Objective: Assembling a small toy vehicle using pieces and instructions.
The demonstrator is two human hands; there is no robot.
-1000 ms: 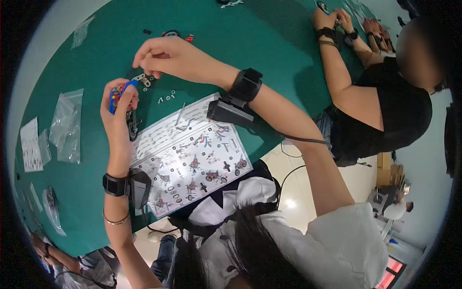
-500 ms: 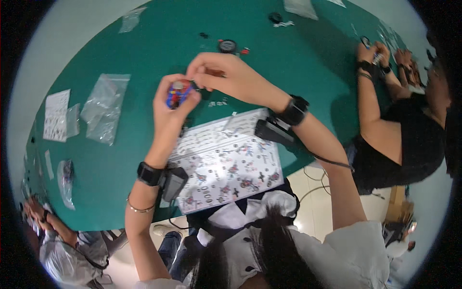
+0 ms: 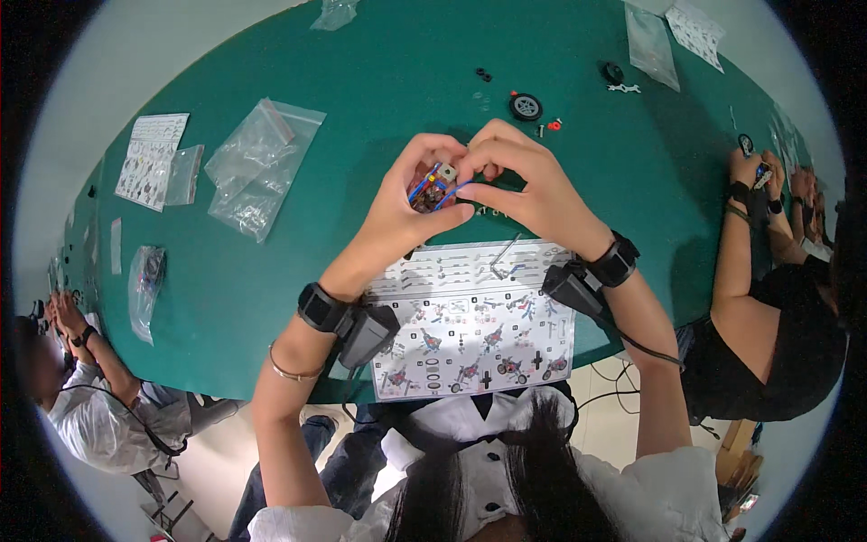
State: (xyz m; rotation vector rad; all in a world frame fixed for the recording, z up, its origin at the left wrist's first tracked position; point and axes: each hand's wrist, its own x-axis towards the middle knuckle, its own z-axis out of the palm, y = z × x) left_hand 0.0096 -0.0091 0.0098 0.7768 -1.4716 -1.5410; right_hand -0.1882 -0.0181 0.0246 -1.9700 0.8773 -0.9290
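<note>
Two hands partly hide a small, multicoloured assembly.

It looks like a workroom (a shared one), with a green table, diagram sheet and people alongside.

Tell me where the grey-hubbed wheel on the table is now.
In the head view, the wheel lies above and right of centre on the table, beyond the right hand, with small red parts to its right.

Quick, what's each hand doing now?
Left hand: holding a small blue and red model assembly.
Right hand: at its right side; grip cannot be told.
</note>
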